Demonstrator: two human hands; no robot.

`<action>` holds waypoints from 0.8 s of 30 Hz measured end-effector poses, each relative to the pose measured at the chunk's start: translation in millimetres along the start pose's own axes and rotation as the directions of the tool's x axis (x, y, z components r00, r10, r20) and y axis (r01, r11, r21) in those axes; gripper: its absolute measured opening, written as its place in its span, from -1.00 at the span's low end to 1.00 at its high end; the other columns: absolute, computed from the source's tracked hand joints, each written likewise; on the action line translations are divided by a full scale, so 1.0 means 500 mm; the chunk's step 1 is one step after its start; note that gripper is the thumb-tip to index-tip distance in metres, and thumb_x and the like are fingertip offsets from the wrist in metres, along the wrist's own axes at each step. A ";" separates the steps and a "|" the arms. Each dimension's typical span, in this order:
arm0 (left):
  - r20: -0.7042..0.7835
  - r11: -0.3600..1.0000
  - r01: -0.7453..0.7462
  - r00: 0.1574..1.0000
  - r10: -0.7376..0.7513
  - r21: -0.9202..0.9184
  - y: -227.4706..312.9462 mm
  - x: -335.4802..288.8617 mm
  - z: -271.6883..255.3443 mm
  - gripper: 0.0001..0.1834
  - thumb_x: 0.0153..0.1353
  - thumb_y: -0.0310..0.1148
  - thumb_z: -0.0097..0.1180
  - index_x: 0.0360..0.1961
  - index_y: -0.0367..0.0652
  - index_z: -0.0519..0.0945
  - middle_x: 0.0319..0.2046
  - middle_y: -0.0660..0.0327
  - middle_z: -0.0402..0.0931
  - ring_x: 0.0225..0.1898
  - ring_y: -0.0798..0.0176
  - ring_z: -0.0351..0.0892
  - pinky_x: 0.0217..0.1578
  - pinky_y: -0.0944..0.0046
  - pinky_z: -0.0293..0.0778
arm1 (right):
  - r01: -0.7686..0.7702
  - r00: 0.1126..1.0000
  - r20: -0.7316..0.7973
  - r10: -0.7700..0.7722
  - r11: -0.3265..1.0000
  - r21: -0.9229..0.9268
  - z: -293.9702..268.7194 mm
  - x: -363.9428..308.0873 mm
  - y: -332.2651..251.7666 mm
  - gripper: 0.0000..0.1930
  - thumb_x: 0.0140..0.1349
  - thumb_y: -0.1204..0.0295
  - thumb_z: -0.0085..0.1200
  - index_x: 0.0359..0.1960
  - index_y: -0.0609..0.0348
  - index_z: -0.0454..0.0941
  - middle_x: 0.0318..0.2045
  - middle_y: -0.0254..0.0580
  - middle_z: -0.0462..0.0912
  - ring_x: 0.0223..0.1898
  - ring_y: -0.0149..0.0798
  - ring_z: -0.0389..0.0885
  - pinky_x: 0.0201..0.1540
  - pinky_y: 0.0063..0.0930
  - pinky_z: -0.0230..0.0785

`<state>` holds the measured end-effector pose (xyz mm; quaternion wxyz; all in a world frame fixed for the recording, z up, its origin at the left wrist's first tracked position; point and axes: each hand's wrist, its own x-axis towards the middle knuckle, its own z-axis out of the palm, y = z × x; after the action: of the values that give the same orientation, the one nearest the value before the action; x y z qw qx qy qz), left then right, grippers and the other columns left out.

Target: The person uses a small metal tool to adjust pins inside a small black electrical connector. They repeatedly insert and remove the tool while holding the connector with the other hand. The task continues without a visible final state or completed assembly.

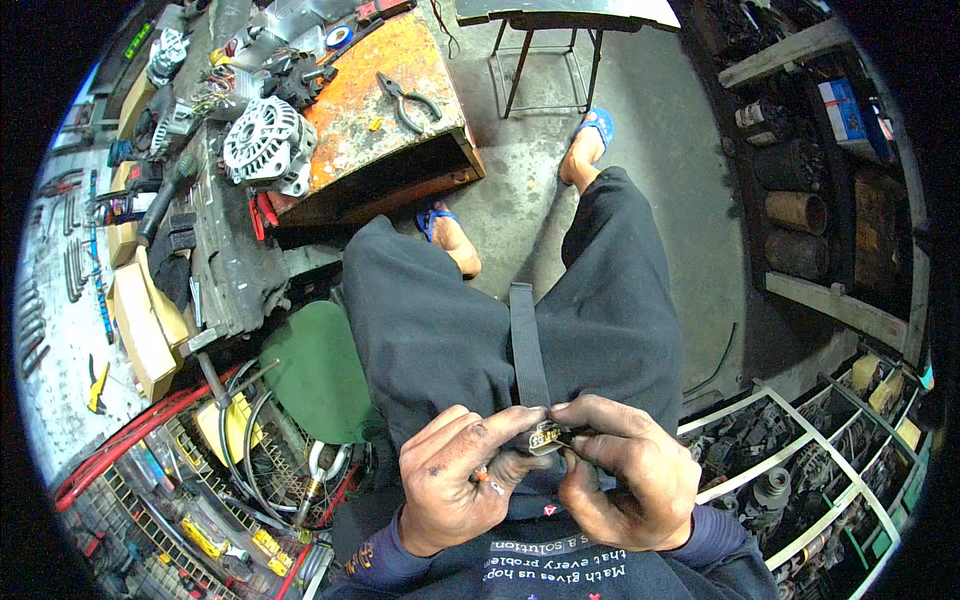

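Note:
Close to my body, above my lap, my left hand [455,480] and my right hand [625,470] pinch a small dark part with brass-coloured metal pieces [545,437] between them. Its exact kind is too small to make out. The fingertips of both hands meet at its edges and cover its sides. A short orange-and-white bit [488,482] pokes out by my left fingers and palm; whether it is a wire end cannot be told. Just beyond the fingers, a grey webbing strap [527,340] hangs down over my dark trousers.
Pliers [407,103] lie open on a rusty orange cabinet [380,60] ahead left. An alternator [268,145] sits beside it on the cluttered bench. A green round seat [318,370] and tool baskets [200,500] stand left. Racks of dark parts [780,490] line the right; a metal-legged table [560,12] stands ahead.

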<state>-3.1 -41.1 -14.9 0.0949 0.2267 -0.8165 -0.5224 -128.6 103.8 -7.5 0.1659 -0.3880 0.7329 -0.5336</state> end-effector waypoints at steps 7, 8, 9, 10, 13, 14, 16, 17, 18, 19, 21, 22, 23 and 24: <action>-0.019 0.997 -0.075 0.997 0.076 0.033 -0.006 0.005 0.006 -0.61 0.05 -0.42 0.53 -0.06 -0.23 0.77 -0.26 0.15 0.77 -0.50 0.18 0.53 -0.43 0.25 0.45 | -0.038 0.998 0.057 0.038 0.999 -0.002 -0.004 -0.004 -0.002 -0.77 0.02 0.69 0.30 -0.26 0.38 0.56 -0.09 0.23 0.73 -0.17 0.05 0.81 -0.13 -0.29 0.69; -0.021 0.995 -0.090 0.996 0.091 0.033 -0.009 0.004 0.007 -0.61 0.04 -0.43 0.53 -0.06 -0.23 0.77 -0.27 0.15 0.77 -0.51 0.18 0.53 -0.44 0.25 0.44 | -0.060 0.995 0.081 0.058 0.998 0.027 -0.009 0.003 0.000 -0.77 0.03 0.69 0.30 -0.27 0.38 0.55 -0.09 0.23 0.72 -0.16 0.06 0.80 -0.12 -0.28 0.68; -0.020 0.995 -0.089 0.996 0.090 0.035 -0.012 0.004 0.007 -0.60 0.03 -0.44 0.53 -0.06 -0.23 0.77 -0.29 0.16 0.76 -0.51 0.19 0.52 -0.44 0.25 0.43 | -0.083 0.991 0.105 0.077 0.995 0.056 -0.013 0.009 0.002 -0.78 0.03 0.69 0.29 -0.28 0.38 0.55 -0.09 0.24 0.72 -0.16 0.08 0.80 -0.11 -0.28 0.68; -0.017 0.995 -0.089 0.996 0.090 0.034 -0.016 0.004 0.007 -0.60 0.02 -0.45 0.53 -0.06 -0.23 0.77 -0.31 0.16 0.76 -0.51 0.19 0.52 -0.45 0.24 0.42 | -0.093 0.986 0.142 0.085 0.994 0.050 -0.018 0.014 0.003 -0.79 0.03 0.68 0.28 -0.29 0.38 0.54 -0.07 0.26 0.71 -0.14 0.11 0.79 -0.07 -0.26 0.67; -0.028 0.995 -0.088 0.996 0.089 0.039 -0.019 0.004 0.009 -0.59 -0.02 -0.46 0.54 -0.07 -0.23 0.77 -0.37 0.19 0.73 -0.52 0.19 0.50 -0.46 0.24 0.41 | -0.112 0.979 0.183 0.095 0.990 0.087 -0.023 0.023 0.005 -0.79 0.03 0.70 0.28 -0.29 0.38 0.53 -0.06 0.27 0.70 -0.14 0.11 0.79 -0.08 -0.26 0.66; -0.036 0.995 -0.087 0.995 0.088 0.043 -0.019 0.003 0.010 -0.58 -0.03 -0.46 0.54 -0.08 -0.23 0.77 -0.39 0.19 0.72 -0.52 0.20 0.50 -0.46 0.24 0.40 | -0.110 0.978 0.186 0.091 0.990 0.093 -0.024 0.023 0.006 -0.79 0.03 0.70 0.28 -0.29 0.38 0.53 -0.05 0.27 0.70 -0.12 0.12 0.79 -0.07 -0.26 0.67; -0.044 0.997 -0.074 0.996 0.075 0.034 -0.018 0.002 0.011 -0.57 -0.04 -0.46 0.55 -0.07 -0.23 0.78 -0.41 0.19 0.71 -0.53 0.20 0.48 -0.46 0.25 0.39 | -0.106 0.978 0.193 0.084 0.988 0.108 -0.023 0.024 0.007 -0.78 0.04 0.71 0.29 -0.28 0.38 0.53 -0.03 0.27 0.70 -0.10 0.14 0.79 -0.05 -0.26 0.67; -0.048 0.997 -0.067 0.997 0.068 0.030 -0.018 0.002 0.011 -0.56 -0.05 -0.46 0.55 -0.07 -0.23 0.78 -0.42 0.19 0.70 -0.53 0.20 0.47 -0.47 0.25 0.39 | -0.115 0.977 0.191 0.092 0.987 0.112 -0.022 0.024 0.006 -0.77 0.04 0.71 0.30 -0.28 0.38 0.53 -0.02 0.27 0.70 -0.08 0.14 0.79 -0.04 -0.27 0.67; -0.051 0.997 -0.076 0.996 0.077 0.027 -0.020 0.002 0.010 -0.55 -0.05 -0.46 0.56 -0.06 -0.23 0.78 -0.43 0.19 0.69 -0.53 0.20 0.47 -0.47 0.25 0.38 | -0.124 0.977 0.189 0.100 0.986 0.115 -0.020 0.025 0.004 -0.77 0.04 0.71 0.31 -0.28 0.38 0.53 -0.01 0.28 0.70 -0.06 0.13 0.79 -0.04 -0.27 0.68; -0.056 0.996 -0.085 0.995 0.087 0.023 -0.024 0.002 0.011 -0.54 -0.05 -0.46 0.56 -0.05 -0.23 0.78 -0.44 0.19 0.68 -0.54 0.20 0.46 -0.47 0.25 0.38 | -0.131 0.976 0.187 0.108 0.984 0.118 -0.019 0.025 0.003 -0.77 0.04 0.71 0.31 -0.27 0.37 0.53 0.00 0.28 0.70 -0.04 0.13 0.79 -0.03 -0.28 0.68; -0.062 0.994 -0.099 0.993 0.101 0.034 -0.029 0.000 0.010 -0.52 -0.06 -0.47 0.56 -0.03 -0.22 0.78 -0.47 0.19 0.64 -0.54 0.20 0.45 -0.48 0.25 0.36 | -0.096 0.979 0.189 0.076 0.991 0.096 -0.018 0.024 0.007 -0.77 0.04 0.70 0.33 -0.28 0.37 0.54 0.00 0.26 0.71 -0.02 0.12 0.80 -0.02 -0.29 0.68; -0.062 0.994 -0.103 0.992 0.106 0.047 -0.030 -0.002 0.010 -0.51 -0.07 -0.47 0.56 -0.02 -0.22 0.78 -0.49 0.20 0.62 -0.55 0.20 0.44 -0.48 0.25 0.36 | -0.079 0.980 0.190 0.062 0.993 0.084 -0.017 0.023 0.010 -0.78 0.04 0.70 0.33 -0.29 0.37 0.55 0.00 0.26 0.71 -0.01 0.11 0.80 -0.02 -0.30 0.69; -0.062 0.992 -0.107 0.992 0.111 0.060 -0.031 -0.004 0.009 -0.50 -0.07 -0.47 0.56 -0.01 -0.22 0.78 -0.51 0.21 0.59 -0.55 0.20 0.43 -0.48 0.25 0.35 | -0.074 0.981 0.187 0.058 0.994 0.081 -0.016 0.022 0.013 -0.78 0.03 0.70 0.34 -0.30 0.36 0.55 -0.01 0.25 0.72 -0.03 0.10 0.80 -0.04 -0.30 0.69; -0.064 0.992 -0.107 0.992 0.112 0.069 -0.031 -0.005 0.009 -0.49 -0.08 -0.48 0.56 -0.01 -0.21 0.78 -0.53 0.22 0.56 -0.55 0.20 0.41 -0.49 0.24 0.35 | -0.069 0.982 0.183 0.054 0.995 0.079 -0.015 0.020 0.015 -0.78 0.03 0.70 0.34 -0.31 0.36 0.56 -0.02 0.24 0.72 -0.04 0.09 0.81 -0.05 -0.31 0.69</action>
<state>1.4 -41.8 -30.4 0.1436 0.2021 -0.8408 -0.4812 -143.1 102.3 -9.7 0.2644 -0.4047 0.7032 -0.5214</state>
